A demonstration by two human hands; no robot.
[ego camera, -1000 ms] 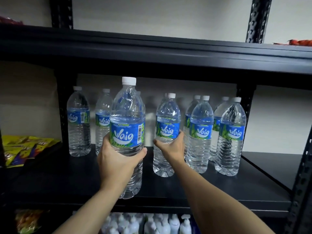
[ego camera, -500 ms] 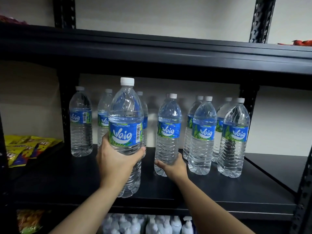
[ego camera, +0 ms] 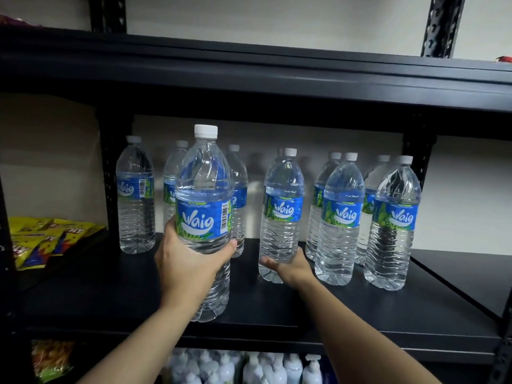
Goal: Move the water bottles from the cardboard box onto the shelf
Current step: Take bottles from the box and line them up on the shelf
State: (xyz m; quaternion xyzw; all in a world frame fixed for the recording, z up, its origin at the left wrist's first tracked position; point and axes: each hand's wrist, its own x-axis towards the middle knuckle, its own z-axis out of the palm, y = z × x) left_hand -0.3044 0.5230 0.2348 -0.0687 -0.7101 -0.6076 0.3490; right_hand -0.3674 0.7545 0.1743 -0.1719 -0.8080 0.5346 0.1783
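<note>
While the big black metal shelf has bare room near its front edge, the left hand is wrapped tight round a clear plastic water bottle with a blue label, which should go down flat and straight. The right hand cups the bottom of a second clear bottle standing mid-shelf, fingers curled loosely, and should slide it gently back toward the row by the white wall.
</note>
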